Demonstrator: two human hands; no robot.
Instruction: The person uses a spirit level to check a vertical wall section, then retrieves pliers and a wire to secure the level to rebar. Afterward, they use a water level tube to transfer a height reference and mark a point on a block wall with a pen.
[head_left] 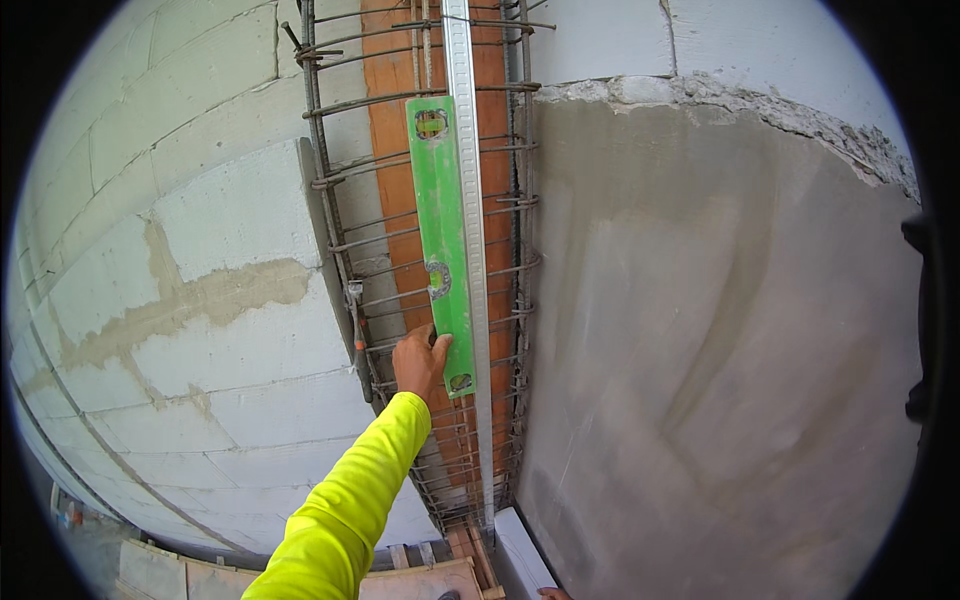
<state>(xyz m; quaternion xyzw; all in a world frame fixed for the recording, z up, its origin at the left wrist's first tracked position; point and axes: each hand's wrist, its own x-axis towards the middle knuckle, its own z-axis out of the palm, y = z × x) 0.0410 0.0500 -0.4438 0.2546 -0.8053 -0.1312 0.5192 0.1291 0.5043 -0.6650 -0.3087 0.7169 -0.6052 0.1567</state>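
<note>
My left hand (pixel 421 361), in a bright yellow sleeve, is closed on the lower left edge of a green spirit level (pixel 437 220), its thumb on the face. The level stands nearly upright, its right edge along a long silvery metal profile (pixel 470 190) with a row of stamped marks. Behind both are a rebar cage (pixel 333 215) and an orange-brown board (pixel 392 130). At the lower edge, only a bit of my right hand (pixel 553 593) shows, beside a long white slab (pixel 524 556); its fingers are mostly out of the picture.
White block wall (pixel 250 330) with mortar smears stands left, a grey plastered wall (pixel 700 330) right. A hammer-like tool with an orange-and-grey handle (pixel 359 335) hangs at the cage's left side. Wooden boards (pixel 420 582) lie at the bottom.
</note>
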